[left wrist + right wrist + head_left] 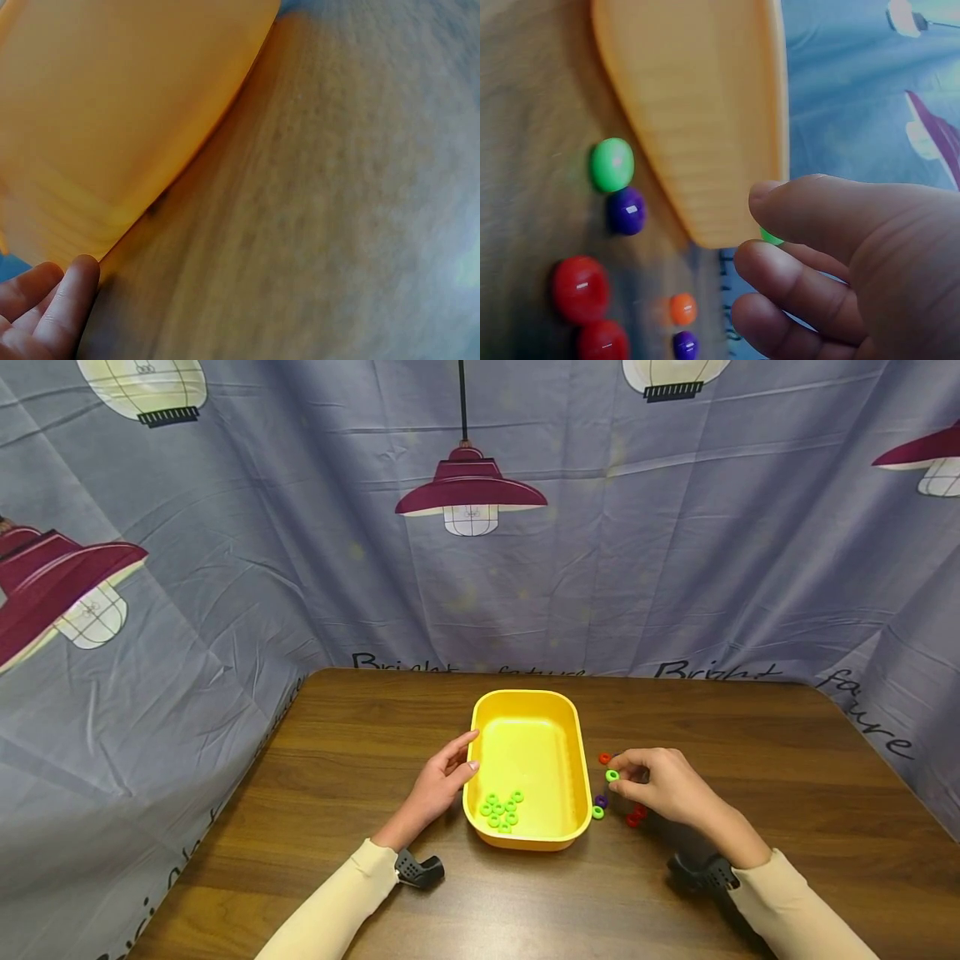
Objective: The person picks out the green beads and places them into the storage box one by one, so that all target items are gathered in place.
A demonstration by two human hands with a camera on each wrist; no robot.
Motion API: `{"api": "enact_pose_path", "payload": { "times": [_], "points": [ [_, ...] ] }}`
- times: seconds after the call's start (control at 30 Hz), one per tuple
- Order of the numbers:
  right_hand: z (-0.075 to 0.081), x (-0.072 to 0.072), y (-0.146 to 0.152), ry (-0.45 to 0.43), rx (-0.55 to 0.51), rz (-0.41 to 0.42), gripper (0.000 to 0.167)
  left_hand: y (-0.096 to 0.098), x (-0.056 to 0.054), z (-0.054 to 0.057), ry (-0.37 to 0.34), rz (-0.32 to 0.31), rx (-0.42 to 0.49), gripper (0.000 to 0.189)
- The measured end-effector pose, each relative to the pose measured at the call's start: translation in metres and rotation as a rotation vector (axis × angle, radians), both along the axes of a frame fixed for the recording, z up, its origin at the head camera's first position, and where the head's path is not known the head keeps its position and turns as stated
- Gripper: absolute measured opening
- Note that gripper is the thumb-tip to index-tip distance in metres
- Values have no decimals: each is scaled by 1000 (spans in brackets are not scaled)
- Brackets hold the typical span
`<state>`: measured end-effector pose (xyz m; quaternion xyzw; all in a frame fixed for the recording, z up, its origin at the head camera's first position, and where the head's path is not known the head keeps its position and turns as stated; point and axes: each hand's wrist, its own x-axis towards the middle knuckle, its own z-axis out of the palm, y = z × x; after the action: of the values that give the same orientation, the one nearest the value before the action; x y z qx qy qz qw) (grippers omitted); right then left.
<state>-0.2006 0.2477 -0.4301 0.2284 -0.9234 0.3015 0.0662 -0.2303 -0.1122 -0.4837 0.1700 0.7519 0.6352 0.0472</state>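
Note:
A yellow tray (527, 839) stands on the table, with several small green rings (498, 809) gathered in its near left corner. My left hand (438, 781) rests against the tray's left rim, fingers fairly straight and the thumb tip overlapping the edge. Its fingers (71, 300) show against the tray's side in the left wrist view. To the right of the tray, my right hand (671, 785) pinches one green ring (612, 776) between thumb and fingers. In the right wrist view that ring is mostly hidden, only a green sliver (771, 236) showing behind the thumb.
Loose rings lie beside the tray's right side: a green one (597, 812) touching a purple one (602, 802), two red ones (581, 290) close together, and an orange-red one (604, 758) near another purple one (685, 346). Behind the wooden table (375, 718) hangs a printed curtain (315, 485).

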Motion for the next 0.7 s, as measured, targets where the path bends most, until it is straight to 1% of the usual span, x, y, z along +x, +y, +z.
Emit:
{"api": "enact_pose_path", "payload": {
  "times": [0.27, 0.5, 0.7],
  "points": [
    [14, -6, -12, 50, -19, 10, 15, 0, 0, 0, 0, 2, -2, 53],
    [24, -12, -35, 45, -65, 67, 16, 0, 0, 1, -10, 5, 0, 54],
    [27, -18, -57, 40, -52, 114, 17, 1, 0, 1, -1, 11, 1, 53]
  ]
}}
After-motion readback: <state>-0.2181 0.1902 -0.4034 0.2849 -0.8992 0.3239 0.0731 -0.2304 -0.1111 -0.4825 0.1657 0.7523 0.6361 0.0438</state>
